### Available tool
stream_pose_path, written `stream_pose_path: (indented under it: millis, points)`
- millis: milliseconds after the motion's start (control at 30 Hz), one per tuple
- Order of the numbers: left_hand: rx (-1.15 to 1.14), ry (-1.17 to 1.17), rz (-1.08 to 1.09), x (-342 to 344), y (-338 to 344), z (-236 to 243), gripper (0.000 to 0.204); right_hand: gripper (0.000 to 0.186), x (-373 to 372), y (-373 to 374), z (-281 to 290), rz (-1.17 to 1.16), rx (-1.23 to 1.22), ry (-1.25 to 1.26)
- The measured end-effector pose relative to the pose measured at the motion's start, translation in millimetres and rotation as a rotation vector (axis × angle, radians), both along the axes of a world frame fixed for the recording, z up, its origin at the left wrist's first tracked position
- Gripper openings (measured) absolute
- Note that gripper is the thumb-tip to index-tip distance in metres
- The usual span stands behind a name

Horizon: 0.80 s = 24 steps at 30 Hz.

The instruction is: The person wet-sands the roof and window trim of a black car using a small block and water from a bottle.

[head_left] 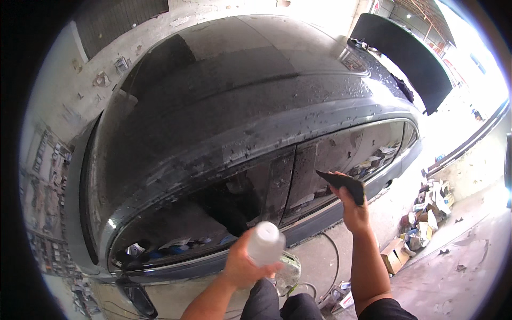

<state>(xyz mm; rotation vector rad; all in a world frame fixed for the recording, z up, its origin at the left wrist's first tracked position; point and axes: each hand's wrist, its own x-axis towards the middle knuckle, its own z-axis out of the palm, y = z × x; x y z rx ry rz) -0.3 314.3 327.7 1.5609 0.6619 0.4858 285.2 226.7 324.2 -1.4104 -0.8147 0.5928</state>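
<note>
Left of both grips, low down: the car's side mirror (140,300), well apart from either hand. Next, the front side window (176,229), dark and reflective, beyond and left of the left grip. Left hand (240,266): fingers wrapped around a white translucent bottle (266,246), closed on its side, bottle end facing up toward the camera, outline a bit blurred. Bottle sits in front of the car's near side; contact with the body can't be told from here. Just right of and below that grip, a clear green-edged object (289,273), partly hidden; kind unclear. Dark roof (213,101) spans beyond both hands, droplets scattered along its near edge. A thin hose (337,257) curves over the floor between the two forearms. Right hand (353,212): fingers clamped on a thin dark flat piece (346,186), held tilted near the rear side window (352,152); can't tell if it touches. Right of that grip: cardboard box (396,256) below, raised black panel (408,58) well beyond at the car's end, cluttered pile (426,218) furthest right.
</note>
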Motion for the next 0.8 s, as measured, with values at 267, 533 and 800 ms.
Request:
stream_pose_path:
  millis: [267, 533, 800]
  points:
    - [-0.073, -0.081, 0.157, -31.1, 59.4, 65.7, 0.057, 0.034, 3.1, 40.1, 105.8, 0.12, -0.295, -0.443]
    - [-0.641, -0.175, 0.134, -28.8, 76.7, 82.9, 0.056, 0.05, 44.4, 124.7, 128.5, 0.233, -0.148, -1.065]
    - [-0.67, -0.037, 0.156, -41.4, 84.8, 87.1, 0.065, 0.05, 68.8, 169.8, 95.5, 0.325, -0.26, -1.34]
